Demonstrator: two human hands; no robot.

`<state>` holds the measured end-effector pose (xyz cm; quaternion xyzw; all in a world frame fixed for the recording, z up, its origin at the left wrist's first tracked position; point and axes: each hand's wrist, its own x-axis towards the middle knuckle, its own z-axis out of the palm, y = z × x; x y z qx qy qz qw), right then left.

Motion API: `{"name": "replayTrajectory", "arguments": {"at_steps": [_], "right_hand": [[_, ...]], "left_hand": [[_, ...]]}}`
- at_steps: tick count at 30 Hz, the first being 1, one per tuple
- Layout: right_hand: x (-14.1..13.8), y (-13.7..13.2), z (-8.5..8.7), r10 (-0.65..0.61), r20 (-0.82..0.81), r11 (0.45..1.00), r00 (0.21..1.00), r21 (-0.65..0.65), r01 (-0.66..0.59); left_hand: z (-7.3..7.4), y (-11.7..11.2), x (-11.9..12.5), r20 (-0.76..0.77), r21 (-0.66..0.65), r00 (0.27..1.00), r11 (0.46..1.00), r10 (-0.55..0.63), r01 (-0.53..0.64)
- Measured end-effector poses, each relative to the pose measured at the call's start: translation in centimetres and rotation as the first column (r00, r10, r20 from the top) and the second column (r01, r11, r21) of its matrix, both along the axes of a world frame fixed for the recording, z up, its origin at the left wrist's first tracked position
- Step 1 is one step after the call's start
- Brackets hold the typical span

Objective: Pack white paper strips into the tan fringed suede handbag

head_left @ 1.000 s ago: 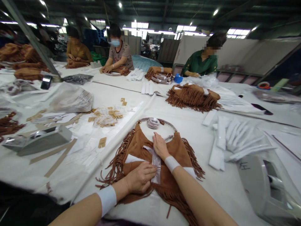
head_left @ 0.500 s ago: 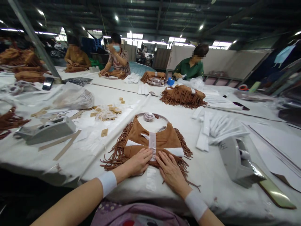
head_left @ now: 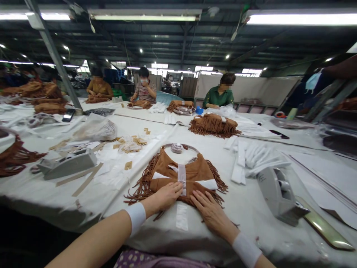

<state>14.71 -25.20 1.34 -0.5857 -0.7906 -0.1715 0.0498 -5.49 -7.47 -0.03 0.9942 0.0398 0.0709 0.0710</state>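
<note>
The right hand (head_left: 211, 213) lies flat and the left hand (head_left: 166, 196) rests unclenched, both on a fringed brown handbag (head_left: 195, 169) at the near side of the table (head_left: 118, 191). A tape dispenser (head_left: 272, 191) stands to its right, another dispenser (head_left: 69, 164) to its left; farther lies a folded fringed bag (head_left: 214, 125).

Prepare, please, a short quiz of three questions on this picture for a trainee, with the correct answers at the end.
1. True or false: the left hand and the right hand both touch the fringed brown bag.
2. The strip running down the bag's middle is: a) black, b) pale, c) bright red.
3. Fill in: the tan tags lie to the person's ____ of the bag.
Key: 1 true; 2 b; 3 left.
</note>
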Motion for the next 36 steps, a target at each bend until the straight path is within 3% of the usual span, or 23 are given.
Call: {"name": "replayTrajectory", "arguments": {"at_steps": [4,7,11,14,19,25,27,30,36], "right_hand": [[-2.7,-2.5,1.5,0.000,-0.181,1.000,0.983,-0.006,-0.001],[-5.5,-3.7,1.8,-0.083,-0.350,0.993,0.933,-0.104,0.049],[-7.7,-3.4,1.3,-0.242,-0.451,0.959,0.859,-0.249,0.139],[-7.5,-2.8,1.0,-0.272,-0.513,0.950,0.814,-0.276,0.143],[-6.9,-2.2,0.4,-0.249,-0.626,0.967,0.739,-0.207,0.150],[-8.3,-1.4,-1.2,-0.126,-0.793,0.986,0.596,-0.033,0.165],[-8.7,-1.4,-1.6,-0.074,-0.791,0.979,0.607,0.058,0.196],[-8.6,-1.5,-1.8,0.007,-0.720,0.963,0.694,0.193,0.191],[-8.4,-1.8,-1.9,0.037,-0.701,0.987,0.712,0.136,0.083]], "left_hand": [[0.0,-0.1,-0.1,-0.012,0.012,1.000,1.000,-0.002,0.003],[0.1,-0.1,-0.2,-0.021,0.015,1.000,1.000,-0.008,0.009],[0.4,0.0,-0.2,-0.065,0.024,0.997,0.999,-0.029,0.031],[0.3,0.1,-0.1,-0.098,0.017,0.994,0.999,-0.042,0.044],[0.4,0.4,-0.3,-0.147,-0.002,0.987,0.998,-0.058,0.058],[2.9,-0.4,0.1,-0.211,-0.049,0.976,0.998,-0.051,0.041],[3.7,-0.9,0.6,-0.190,-0.034,0.982,0.999,-0.004,-0.003],[4.2,-1.6,1.5,-0.135,0.017,0.990,0.999,0.051,-0.049],[3.6,-1.7,1.8,-0.106,0.052,0.993,0.997,0.057,-0.052]]}}
